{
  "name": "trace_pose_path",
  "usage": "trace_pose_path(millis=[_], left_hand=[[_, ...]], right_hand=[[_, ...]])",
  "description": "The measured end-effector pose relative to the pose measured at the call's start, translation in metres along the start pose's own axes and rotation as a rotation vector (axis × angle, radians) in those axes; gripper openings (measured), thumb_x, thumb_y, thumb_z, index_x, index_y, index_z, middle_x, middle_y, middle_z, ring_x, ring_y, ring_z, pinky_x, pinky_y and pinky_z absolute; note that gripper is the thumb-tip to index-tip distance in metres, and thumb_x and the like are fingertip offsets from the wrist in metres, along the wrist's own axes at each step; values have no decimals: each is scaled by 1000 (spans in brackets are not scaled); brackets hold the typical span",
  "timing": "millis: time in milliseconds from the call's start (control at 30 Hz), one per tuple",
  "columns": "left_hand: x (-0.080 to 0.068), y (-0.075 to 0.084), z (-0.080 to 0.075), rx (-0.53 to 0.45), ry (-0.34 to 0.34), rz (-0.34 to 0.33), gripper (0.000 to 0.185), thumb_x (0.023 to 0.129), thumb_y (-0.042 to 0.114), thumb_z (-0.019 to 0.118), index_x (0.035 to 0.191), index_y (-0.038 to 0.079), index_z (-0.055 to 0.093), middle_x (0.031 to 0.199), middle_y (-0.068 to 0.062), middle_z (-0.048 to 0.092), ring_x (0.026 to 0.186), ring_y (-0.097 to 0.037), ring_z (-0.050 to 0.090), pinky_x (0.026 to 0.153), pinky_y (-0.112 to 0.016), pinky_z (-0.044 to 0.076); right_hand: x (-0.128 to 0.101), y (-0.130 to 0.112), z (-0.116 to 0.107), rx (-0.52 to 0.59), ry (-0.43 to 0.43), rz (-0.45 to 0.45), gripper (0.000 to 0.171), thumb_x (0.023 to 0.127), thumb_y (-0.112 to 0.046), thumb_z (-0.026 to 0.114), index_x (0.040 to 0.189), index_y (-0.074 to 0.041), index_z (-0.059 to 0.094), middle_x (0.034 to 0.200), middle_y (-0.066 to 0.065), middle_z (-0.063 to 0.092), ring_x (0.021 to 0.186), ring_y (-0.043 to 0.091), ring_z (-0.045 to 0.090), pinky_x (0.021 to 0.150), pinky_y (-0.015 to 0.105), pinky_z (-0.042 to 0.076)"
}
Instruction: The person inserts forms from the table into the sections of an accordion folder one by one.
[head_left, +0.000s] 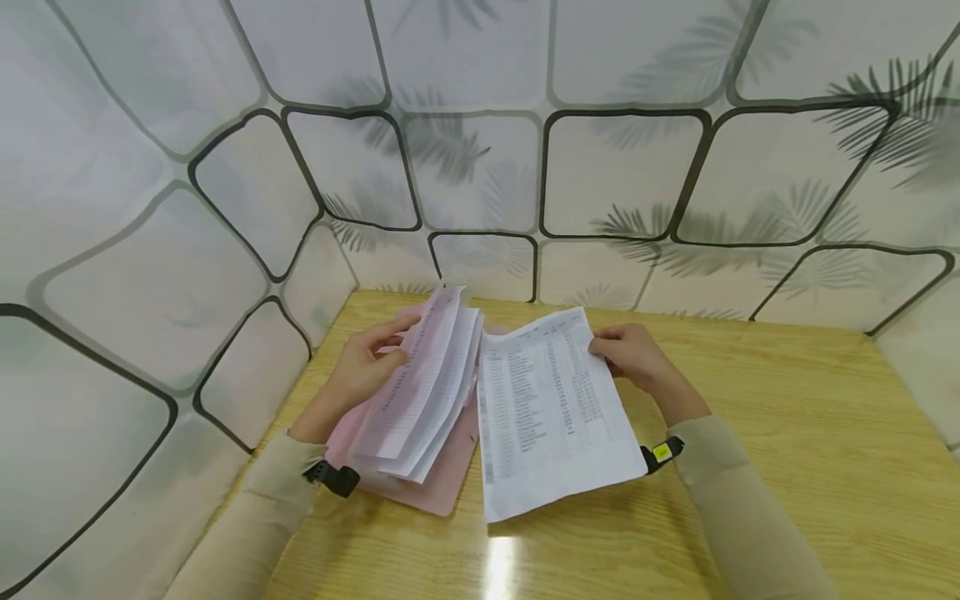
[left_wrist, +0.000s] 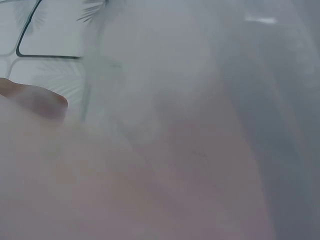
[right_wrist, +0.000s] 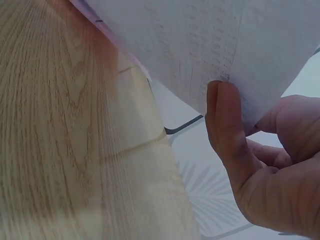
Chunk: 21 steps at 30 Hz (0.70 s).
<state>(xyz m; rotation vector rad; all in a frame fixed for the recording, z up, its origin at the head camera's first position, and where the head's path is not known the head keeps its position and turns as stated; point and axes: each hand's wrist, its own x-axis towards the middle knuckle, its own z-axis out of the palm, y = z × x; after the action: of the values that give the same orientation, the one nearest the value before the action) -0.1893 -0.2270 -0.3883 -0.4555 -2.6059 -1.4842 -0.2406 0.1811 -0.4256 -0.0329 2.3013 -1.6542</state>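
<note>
In the head view, my right hand pinches a white printed sheet by its upper right edge. The sheet carries columns of small text and tilts above the table. The right wrist view shows the thumb and fingers on either side of the paper's corner. My left hand grips a fanned stack of printed pages by its left edge, thumb in front. Those pages stand raised from an open pink folder lying on the table. In the left wrist view a blurred translucent surface covers most of the picture.
The light wooden table meets a patterned wall at the back and another wall on the left. Dark bands with small devices sit on both wrists. Light reflects off the table's front part.
</note>
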Motion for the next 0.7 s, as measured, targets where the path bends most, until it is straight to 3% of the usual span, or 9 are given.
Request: trace_pose_path(millis=[333, 700], left_hand=[[0, 1, 1, -5, 0, -16, 54, 93, -8, 61, 146, 5, 63, 152, -16, 60, 128, -50, 61, 101, -56, 54], [0, 0, 2, -3, 5, 11, 53, 92, -9, 61, 144, 2, 63, 150, -20, 61, 126, -50, 62, 101, -54, 55]], right_hand=[[-6, -11, 0, -173, 142, -78, 47, 99, -15, 55, 137, 13, 62, 124, 34, 69, 76, 10, 71, 64, 25, 60], [-15, -29, 3, -131, 120, -118, 43, 100, -15, 57, 133, 12, 66, 120, 34, 71, 72, 11, 73, 63, 26, 61]])
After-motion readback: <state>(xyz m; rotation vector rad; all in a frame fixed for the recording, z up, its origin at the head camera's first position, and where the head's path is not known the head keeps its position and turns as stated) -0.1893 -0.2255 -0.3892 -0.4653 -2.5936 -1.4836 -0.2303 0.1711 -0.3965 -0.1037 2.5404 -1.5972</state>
